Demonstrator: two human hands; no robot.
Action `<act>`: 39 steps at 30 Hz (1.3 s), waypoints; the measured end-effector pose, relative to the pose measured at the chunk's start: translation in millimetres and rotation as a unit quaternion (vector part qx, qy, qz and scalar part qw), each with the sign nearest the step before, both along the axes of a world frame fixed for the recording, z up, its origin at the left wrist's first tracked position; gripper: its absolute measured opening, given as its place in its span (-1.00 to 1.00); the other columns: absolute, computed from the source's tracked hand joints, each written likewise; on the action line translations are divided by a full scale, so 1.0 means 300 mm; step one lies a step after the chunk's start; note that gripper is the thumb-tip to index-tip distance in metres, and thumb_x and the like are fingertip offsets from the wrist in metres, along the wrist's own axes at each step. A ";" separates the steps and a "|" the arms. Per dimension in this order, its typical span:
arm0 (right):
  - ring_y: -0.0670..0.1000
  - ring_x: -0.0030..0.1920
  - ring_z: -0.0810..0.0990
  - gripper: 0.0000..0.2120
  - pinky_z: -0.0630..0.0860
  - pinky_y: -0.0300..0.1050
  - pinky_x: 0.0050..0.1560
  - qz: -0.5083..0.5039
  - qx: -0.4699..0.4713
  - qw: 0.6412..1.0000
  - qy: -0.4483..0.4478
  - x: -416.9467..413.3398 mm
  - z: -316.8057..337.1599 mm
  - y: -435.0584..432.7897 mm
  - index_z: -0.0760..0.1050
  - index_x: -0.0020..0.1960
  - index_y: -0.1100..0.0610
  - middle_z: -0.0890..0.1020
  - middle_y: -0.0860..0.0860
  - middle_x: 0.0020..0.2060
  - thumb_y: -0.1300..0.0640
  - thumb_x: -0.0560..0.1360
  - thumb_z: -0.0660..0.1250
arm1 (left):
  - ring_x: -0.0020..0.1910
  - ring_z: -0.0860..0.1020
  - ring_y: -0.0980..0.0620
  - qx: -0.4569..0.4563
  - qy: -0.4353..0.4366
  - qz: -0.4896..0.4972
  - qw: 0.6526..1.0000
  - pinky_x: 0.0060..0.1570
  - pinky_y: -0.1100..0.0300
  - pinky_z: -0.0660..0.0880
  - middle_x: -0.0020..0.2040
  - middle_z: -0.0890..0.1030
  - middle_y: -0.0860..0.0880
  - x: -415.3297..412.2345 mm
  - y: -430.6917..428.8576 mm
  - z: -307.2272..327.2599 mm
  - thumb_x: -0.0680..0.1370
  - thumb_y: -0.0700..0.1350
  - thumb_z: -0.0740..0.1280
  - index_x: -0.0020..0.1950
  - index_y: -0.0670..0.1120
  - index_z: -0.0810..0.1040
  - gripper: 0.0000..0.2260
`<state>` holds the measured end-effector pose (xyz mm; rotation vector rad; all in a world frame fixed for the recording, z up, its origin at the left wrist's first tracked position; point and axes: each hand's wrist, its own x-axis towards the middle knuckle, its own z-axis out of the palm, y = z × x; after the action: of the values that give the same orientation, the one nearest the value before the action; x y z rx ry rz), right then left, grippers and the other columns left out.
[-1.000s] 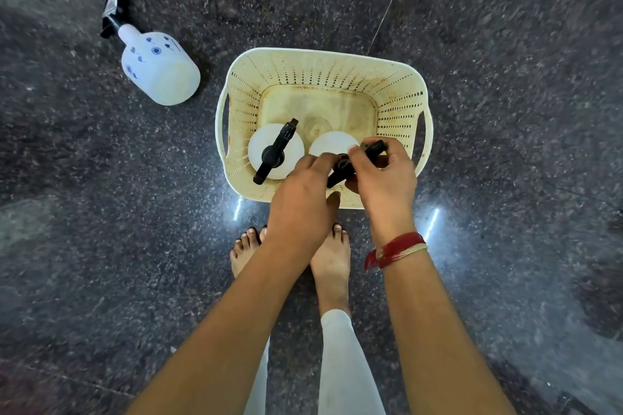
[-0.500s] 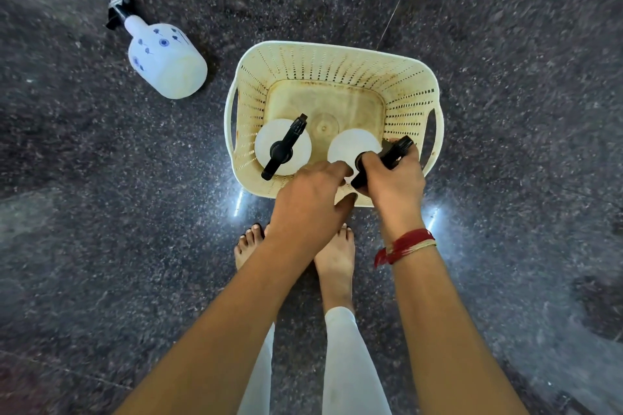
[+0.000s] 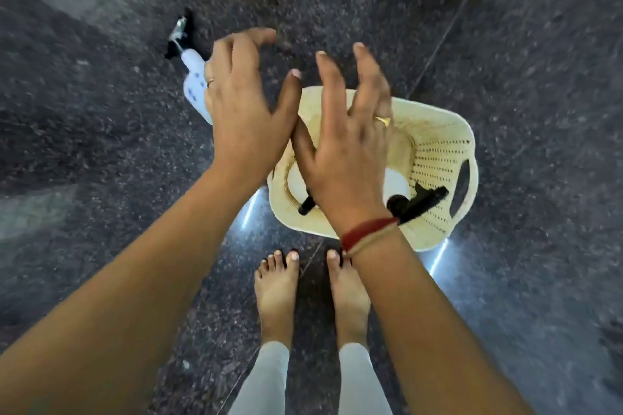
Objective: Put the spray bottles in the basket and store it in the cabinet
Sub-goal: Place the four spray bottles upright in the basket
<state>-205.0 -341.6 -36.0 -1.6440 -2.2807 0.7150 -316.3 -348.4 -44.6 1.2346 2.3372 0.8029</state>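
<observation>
The floor (image 3: 505, 61) is dark speckled polished stone, crossed by a thin joint line running toward 1 o'clock; bright light streaks are reflected beside the basket. Bare feet (image 3: 276, 293) are seen at 6 o'clock.

The cream perforated basket (image 3: 448, 158) stands on the floor right of centre. Two spray bottles are held upright in it: one (image 3: 296, 182) at its 9 o'clock side, largely hidden, one (image 3: 416, 200) at its 4 o'clock side. A third spray bottle (image 3: 194, 84) lies on the floor at 10 o'clock, partly hidden.

Compared with 0.5 s ago, the right hand (image 3: 344, 152) has been released from the black trigger. The left hand (image 3: 246, 104) and right hand are now raised above the basket, fingers spread, nothing held.
</observation>
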 end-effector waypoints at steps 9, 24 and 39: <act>0.28 0.51 0.13 -0.36 0.19 0.19 0.47 0.028 -0.052 0.998 -0.031 -0.240 -0.212 0.451 0.18 0.52 0.06 0.08 0.16 0.55 -0.09 0.53 0.29 | 0.45 0.22 -0.24 -0.265 -0.060 0.181 0.945 0.37 -0.15 0.27 0.45 0.20 -0.22 -0.323 0.048 -0.364 0.42 0.17 0.44 0.51 -0.22 0.10 -0.13; 0.19 0.47 0.31 0.01 0.27 0.02 0.42 -0.222 -0.211 0.943 0.135 -0.458 -0.462 1.114 0.02 0.54 0.24 0.29 0.20 0.48 -0.24 0.38 0.45 | 0.27 0.31 -0.21 -0.115 -0.050 0.185 0.975 0.30 -0.08 0.30 0.28 0.35 -0.15 -0.233 -0.014 -0.487 0.32 -0.05 0.53 0.43 -0.08 0.32 -0.27; 0.05 0.10 0.54 -0.43 0.55 0.05 0.12 -0.244 -0.447 0.814 0.279 -0.382 -0.514 1.044 0.35 0.28 -0.02 0.50 0.03 0.23 -0.19 0.37 0.44 | 0.14 0.49 -0.14 -0.190 -0.175 0.277 0.925 0.15 -0.02 0.47 0.18 0.48 -0.09 -0.347 0.039 -0.501 0.29 0.20 0.52 0.35 -0.10 0.36 -0.25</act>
<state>-319.7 -28.4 -190.2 -1.8480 -1.0361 1.9695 -420.3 -336.6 -194.8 0.2364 2.3928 0.6158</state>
